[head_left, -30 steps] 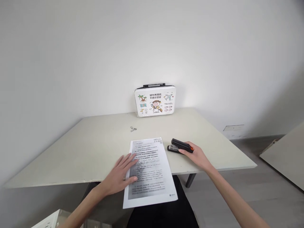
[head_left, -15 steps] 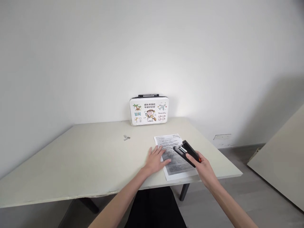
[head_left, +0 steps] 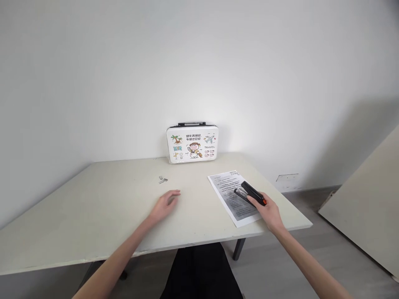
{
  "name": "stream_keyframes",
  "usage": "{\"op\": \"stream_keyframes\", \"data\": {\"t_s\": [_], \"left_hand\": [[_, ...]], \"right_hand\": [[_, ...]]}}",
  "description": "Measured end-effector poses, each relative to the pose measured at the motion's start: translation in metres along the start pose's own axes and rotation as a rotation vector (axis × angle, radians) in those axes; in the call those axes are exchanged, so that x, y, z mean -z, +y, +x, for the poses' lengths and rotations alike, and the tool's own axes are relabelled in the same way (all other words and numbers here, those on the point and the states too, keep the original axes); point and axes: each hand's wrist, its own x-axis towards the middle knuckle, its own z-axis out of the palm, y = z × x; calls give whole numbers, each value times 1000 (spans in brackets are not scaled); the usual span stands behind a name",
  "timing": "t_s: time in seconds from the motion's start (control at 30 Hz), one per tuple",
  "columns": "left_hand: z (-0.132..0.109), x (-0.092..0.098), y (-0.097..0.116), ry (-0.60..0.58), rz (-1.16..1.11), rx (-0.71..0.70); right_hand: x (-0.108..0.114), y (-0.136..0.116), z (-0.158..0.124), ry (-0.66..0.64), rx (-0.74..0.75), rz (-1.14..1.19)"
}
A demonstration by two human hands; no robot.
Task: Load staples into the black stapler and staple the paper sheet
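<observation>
A printed paper sheet [head_left: 229, 193] lies on the right part of the pale table [head_left: 109, 207]. On top of it rests a black stapler [head_left: 249, 193] with an orange tip. My right hand [head_left: 266, 209] is closed around the stapler's rear end. My left hand [head_left: 165, 205] lies on the bare tabletop near the middle, fingers loosely stretched out, holding nothing. It is well left of the paper. A few loose staple strips [head_left: 162, 179] lie further back, beyond my left hand.
A small white case [head_left: 192, 144] with cartoon travel pictures and a black handle stands against the wall at the table's back edge. A large pale board [head_left: 368, 203] leans at the right over the grey floor. The table's front edge runs close to my body.
The paper has shifted to the right side of the table. My left hand left the paper and moved left onto the bare table. My right hand set the stapler down onto the paper.
</observation>
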Motion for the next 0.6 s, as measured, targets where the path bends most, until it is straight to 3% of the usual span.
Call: {"op": "stream_keyframes", "data": {"t_s": [0.17,0.43,0.6], "left_hand": [[-21,25,-13,95,-35,95],[-29,22,-20,156,-91,161],[-36,25,-13,170,-97,192]], "right_hand": [[9,12,12,75,-30,-44],[27,33,33,158,-13,-108],[26,19,28,173,-10,-80]]}}
